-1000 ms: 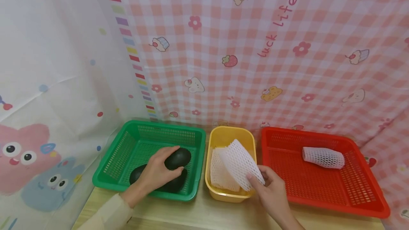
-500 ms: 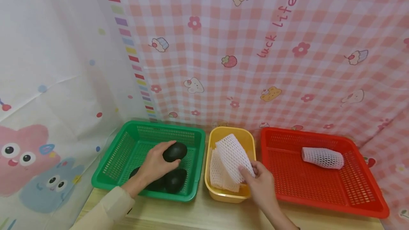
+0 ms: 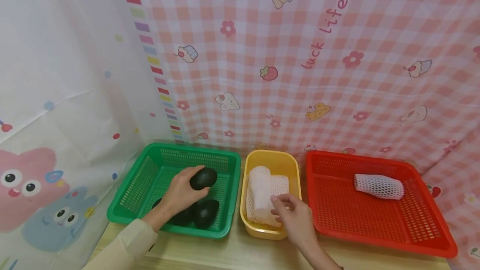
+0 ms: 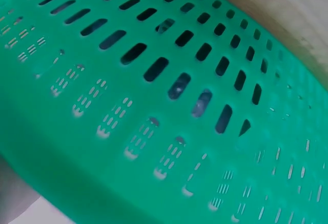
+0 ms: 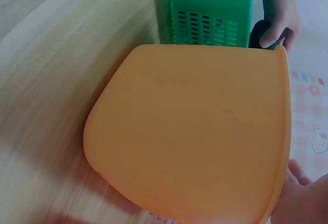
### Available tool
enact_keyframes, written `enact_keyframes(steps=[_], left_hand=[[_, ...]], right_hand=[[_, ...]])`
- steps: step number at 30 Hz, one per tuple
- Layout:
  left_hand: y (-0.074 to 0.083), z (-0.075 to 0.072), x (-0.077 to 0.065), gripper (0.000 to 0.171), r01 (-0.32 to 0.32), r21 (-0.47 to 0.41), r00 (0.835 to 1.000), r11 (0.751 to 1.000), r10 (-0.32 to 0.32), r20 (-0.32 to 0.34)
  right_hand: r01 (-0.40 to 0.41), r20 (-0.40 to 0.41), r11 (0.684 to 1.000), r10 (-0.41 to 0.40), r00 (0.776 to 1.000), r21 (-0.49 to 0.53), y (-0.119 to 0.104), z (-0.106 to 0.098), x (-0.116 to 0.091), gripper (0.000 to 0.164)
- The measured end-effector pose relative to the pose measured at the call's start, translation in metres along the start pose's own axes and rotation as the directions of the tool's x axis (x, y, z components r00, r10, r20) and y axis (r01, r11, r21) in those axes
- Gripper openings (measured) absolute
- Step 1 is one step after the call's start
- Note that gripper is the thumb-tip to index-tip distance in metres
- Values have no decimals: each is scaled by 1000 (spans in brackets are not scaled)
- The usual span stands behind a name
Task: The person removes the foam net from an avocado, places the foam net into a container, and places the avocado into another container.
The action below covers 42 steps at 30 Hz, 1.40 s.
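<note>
My left hand (image 3: 178, 193) grips a dark avocado (image 3: 204, 178) with fingers and thumb, above the green basket (image 3: 150, 178). Beneath it lie other dark avocados (image 3: 206, 213), partly covered by the hand and wrist. Over the yellow bin (image 3: 275, 159), my right hand (image 3: 298, 218) has loosely bent fingers, their tips at the lower part of a white foam net sleeve (image 3: 280, 183). Left of those fingertips, another foam net sleeve (image 3: 260, 188) lies lengthwise on the nets in the bin. In the right wrist view, the bin's outer wall (image 5: 189, 131) blocks most of the right hand's work.
At the right stands a red basket (image 3: 356, 216) with a foam net sleeve (image 3: 378, 186) bulging around something. All three containers stand in a row on a wooden table (image 3: 240, 249), before a pink checked curtain (image 3: 247, 53). The green basket's slotted wall (image 4: 154, 131) fills the left wrist view.
The foam net my right hand was holding aslant has come down into the yellow bin and left its fingers. My left hand has lifted its avocado slightly away from the others.
</note>
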<state>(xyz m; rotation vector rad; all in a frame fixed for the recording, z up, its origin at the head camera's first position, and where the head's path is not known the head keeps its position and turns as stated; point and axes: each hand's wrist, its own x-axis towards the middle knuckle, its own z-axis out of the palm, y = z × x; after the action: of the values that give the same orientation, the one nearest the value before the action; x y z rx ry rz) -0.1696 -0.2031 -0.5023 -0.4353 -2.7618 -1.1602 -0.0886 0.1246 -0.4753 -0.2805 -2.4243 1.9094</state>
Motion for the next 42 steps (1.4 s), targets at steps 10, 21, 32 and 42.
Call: enact_keyframes(steps=[10, 21, 32, 42], left_hand=[[-3, 0, 0, 67, 17, 23, 999, 1000, -17, 36], [-10, -1, 10, 69, 38, 34, 996, 999, -40, 74], [-16, -1, 18, 70, 64, 84, 991, 994, -73, 112], [-18, -1, 23, 69, 95, 124, 980, 988, -114, 161]], right_hand=[[206, 12, 976, -205, 979, -71, 1, -22, -1, 8], [368, 3, 866, -390, 921, -338, 10, -81, 20, 11], [337, 114, 752, -334, 936, -567, 3, -145, 49, 40], [299, 229, 675, -193, 954, -675, 14, -199, 85, 66]])
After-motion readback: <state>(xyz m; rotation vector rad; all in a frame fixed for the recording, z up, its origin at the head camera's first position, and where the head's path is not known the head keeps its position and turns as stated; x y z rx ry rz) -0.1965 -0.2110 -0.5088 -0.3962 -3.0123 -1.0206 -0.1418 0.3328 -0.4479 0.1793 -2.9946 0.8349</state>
